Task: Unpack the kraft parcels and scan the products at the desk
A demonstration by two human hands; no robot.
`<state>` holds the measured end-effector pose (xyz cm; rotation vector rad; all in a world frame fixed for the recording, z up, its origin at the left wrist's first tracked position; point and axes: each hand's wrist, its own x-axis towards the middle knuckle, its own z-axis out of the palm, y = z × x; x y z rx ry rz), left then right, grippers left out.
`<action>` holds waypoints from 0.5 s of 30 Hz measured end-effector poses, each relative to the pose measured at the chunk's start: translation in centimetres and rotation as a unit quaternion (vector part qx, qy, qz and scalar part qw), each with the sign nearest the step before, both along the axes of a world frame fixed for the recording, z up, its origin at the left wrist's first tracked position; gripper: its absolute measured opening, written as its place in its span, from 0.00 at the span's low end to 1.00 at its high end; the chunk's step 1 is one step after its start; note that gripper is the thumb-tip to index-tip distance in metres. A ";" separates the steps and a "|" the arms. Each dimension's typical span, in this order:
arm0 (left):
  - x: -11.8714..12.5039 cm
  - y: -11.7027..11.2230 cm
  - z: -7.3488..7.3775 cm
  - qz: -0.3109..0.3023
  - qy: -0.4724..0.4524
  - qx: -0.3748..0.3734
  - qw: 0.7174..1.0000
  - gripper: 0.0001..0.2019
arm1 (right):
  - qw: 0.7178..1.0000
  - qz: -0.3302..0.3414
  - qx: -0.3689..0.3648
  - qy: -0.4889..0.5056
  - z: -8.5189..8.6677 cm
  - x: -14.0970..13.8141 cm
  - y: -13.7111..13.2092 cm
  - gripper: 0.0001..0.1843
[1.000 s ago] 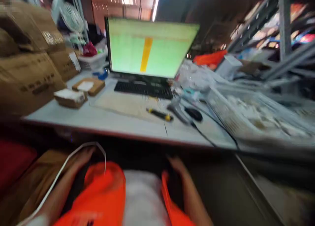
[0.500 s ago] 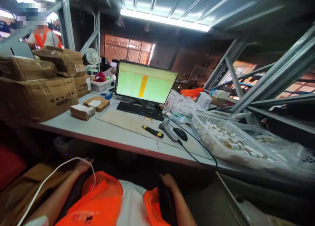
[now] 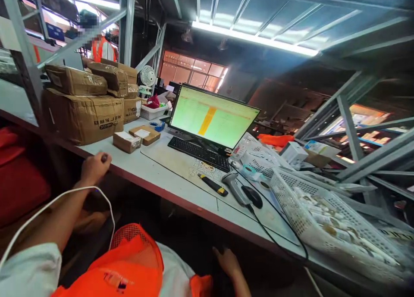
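raised since the earlier frame, the left hand now rests on the front edge of the pale table, its fingers curled over. whether it has hold of anything small can't be made out. a white cable runs across the left forearm. the right hand sits lower in the frame, below the table edge at about six o'clock, fingers loosely parted; its palm is in shadow and the forearm is cut off by the frame, so any grip can't be told. the nearest things to the left hand are a small cardboard box and a flat parcel, at about two o'clock from it. at about one o'clock from the right hand lie a handheld barcode scanner, a black mouse and a yellow-and-black utility knife. a white plastic basket of small rolls runs off the frame at four o'clock. a co-worker in an orange vest stands at eleven o'clock, partly behind stacked cartons.
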<state>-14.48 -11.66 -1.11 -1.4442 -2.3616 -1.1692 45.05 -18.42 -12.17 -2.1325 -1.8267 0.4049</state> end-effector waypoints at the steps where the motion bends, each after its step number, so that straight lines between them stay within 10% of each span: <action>1: -0.8 1.4 2.3 -0.018 -0.004 0.062 0.998 0.17 | 0.999 0.025 0.006 0.030 1.6 -0.2 -0.4 0.21; 5: -1.7 8.1 8.2 -0.060 -0.168 0.119 0.977 0.23 | 0.962 0.157 0.112 0.194 11.1 -0.5 -0.4 0.29; 9: -0.5 11.8 9.0 -0.031 -0.251 0.062 0.966 0.27 | 0.947 0.077 0.266 0.164 18.7 0.7 4.5 0.30; 15: 2.5 12.4 7.2 -0.061 -0.229 0.093 0.967 0.24 | 0.967 -0.035 0.250 -0.029 18.9 2.2 13.9 0.28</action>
